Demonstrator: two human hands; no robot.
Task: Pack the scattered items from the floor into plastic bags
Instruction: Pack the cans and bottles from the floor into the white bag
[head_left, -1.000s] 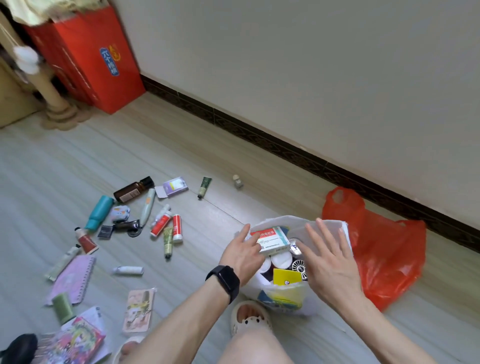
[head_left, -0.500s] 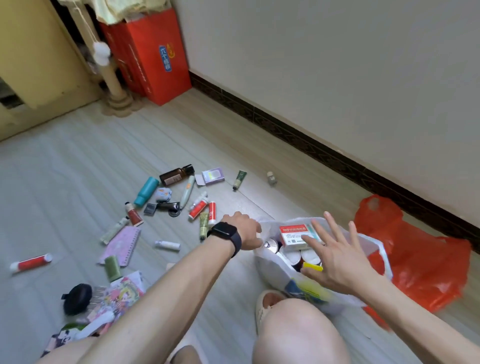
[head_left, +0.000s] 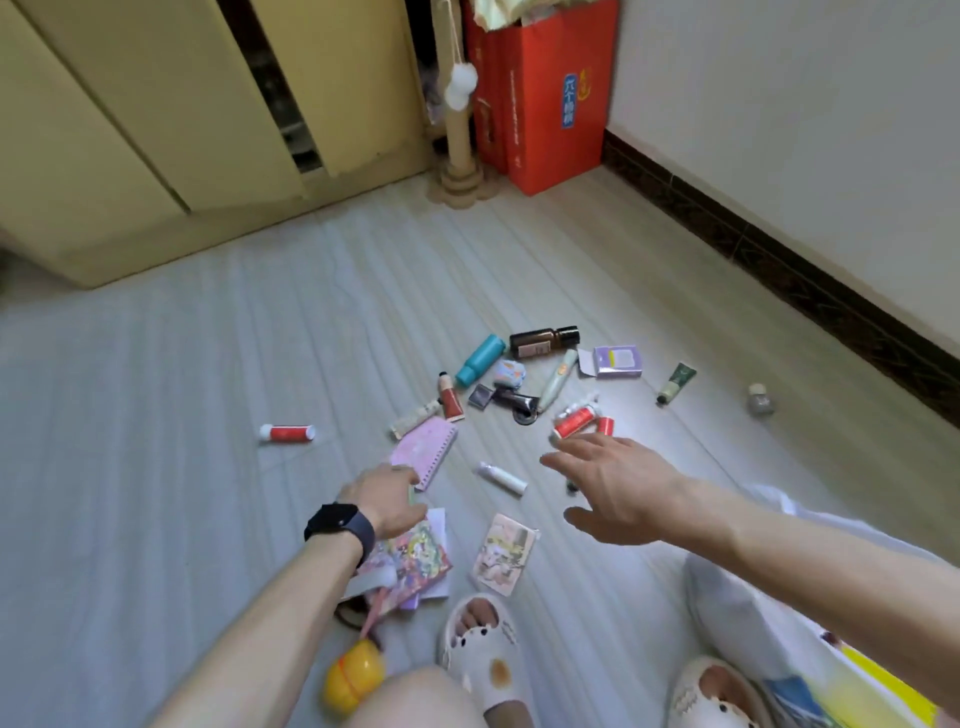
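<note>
Small toiletries lie scattered on a pale grey wood-grain floor (head_left: 208, 467): a teal plastic bottle (head_left: 480, 359), a dark brown glass bottle (head_left: 543, 341), a lilac cardboard box (head_left: 618, 361), a dark green tube (head_left: 675, 383) and a pair of red-and-white tubes (head_left: 576, 418) in one loose cluster. Another red-and-white tube (head_left: 285, 433) lies well apart to the left. The right hand (head_left: 618, 488) hovers just short of the pair of tubes, palm down, fingers spread, holding nothing. The left hand (head_left: 387, 499), with a black smartwatch (head_left: 340, 525) on its wrist, is at the near corner of a pink spiral notebook (head_left: 426, 449); its fingers curl downward and I cannot tell whether they hold anything. Between the hands lies a small white tube (head_left: 501, 478). A white translucent plastic bag (head_left: 727, 597) sits at the lower right beside cream slippers (head_left: 480, 639). A red carton (head_left: 550, 88) stands in the far corner, next to yellow cabinet doors (head_left: 130, 130)
</note>
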